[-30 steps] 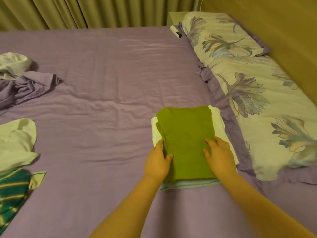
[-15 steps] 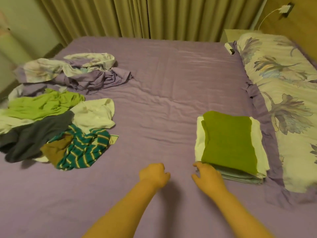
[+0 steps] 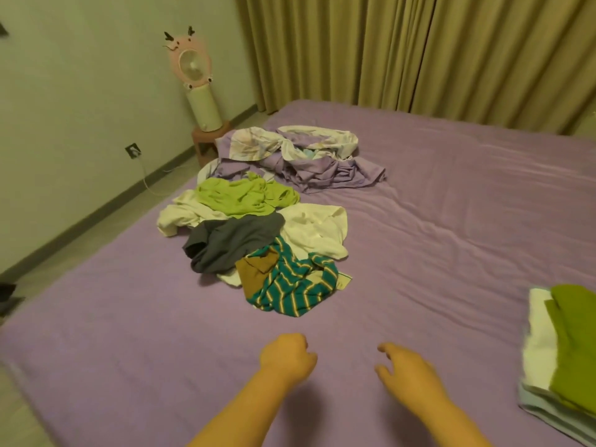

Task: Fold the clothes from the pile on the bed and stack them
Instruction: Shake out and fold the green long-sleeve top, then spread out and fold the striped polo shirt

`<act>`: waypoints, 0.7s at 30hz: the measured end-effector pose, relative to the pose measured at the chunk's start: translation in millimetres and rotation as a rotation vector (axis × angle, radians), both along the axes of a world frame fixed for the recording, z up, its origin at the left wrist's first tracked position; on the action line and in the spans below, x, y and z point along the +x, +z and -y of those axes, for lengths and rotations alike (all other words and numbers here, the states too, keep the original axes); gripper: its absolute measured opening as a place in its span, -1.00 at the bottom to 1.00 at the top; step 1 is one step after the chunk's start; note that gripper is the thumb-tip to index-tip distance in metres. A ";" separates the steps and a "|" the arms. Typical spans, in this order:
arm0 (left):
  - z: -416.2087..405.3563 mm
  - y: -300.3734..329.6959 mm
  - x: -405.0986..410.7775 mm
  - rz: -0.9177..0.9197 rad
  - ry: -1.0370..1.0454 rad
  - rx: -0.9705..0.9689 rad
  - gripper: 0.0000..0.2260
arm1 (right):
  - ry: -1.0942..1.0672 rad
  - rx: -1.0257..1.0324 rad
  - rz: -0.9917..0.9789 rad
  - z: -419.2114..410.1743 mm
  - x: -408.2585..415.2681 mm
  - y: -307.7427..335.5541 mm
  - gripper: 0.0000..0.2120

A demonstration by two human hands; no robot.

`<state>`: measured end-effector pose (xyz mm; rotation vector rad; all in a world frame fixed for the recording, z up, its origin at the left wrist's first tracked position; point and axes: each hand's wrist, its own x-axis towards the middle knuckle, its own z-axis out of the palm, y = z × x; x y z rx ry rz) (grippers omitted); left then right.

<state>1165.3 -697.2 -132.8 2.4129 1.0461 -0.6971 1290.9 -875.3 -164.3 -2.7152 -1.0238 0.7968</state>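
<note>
stack [image 3: 567,356] at 3 o'clock holds a few folded | pile [image 3: 258,240] at 12 mostly unfolded | left hand [image 3: 285,358] loosely curled, right hand [image 3: 408,371] relaxed, both empty

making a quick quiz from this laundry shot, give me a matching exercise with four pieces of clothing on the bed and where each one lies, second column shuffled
Things
1. striped shirt
2. light green shirt
3. dark grey garment
4. folded green top

Places
A. on top of the stack at the right edge of the bed
B. nearest edge of the pile, closest to the hands
C. far side of the pile, next to the crumpled purple bedding
D. middle of the pile, on its left side

Pairs: 1-B, 2-C, 3-D, 4-A
</note>
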 end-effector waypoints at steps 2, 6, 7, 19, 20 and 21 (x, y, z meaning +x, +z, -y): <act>-29.6 -5.7 -6.8 -0.001 0.012 -0.001 -0.66 | 0.015 -0.013 -0.006 -30.0 -5.4 -1.5 -0.59; -88.0 -23.8 -7.0 0.015 -0.028 0.002 -0.66 | -0.005 -0.023 -0.018 -88.8 -7.8 -11.5 -0.59; -102.0 -29.2 -5.3 0.022 -0.043 0.000 -0.66 | -0.019 -0.027 -0.020 -102.9 -7.2 -15.9 -0.59; -214.6 -110.3 41.2 0.229 -0.456 0.038 -0.59 | -0.242 0.114 0.057 -226.2 42.2 -75.3 -0.41; -215.4 -117.3 44.1 0.224 -0.519 0.079 -0.54 | -0.271 0.123 0.058 -231.4 47.1 -80.2 -0.39; -215.5 -124.0 46.9 0.216 -0.552 0.135 -0.49 | -0.294 0.128 0.060 -235.6 51.2 -85.0 -0.38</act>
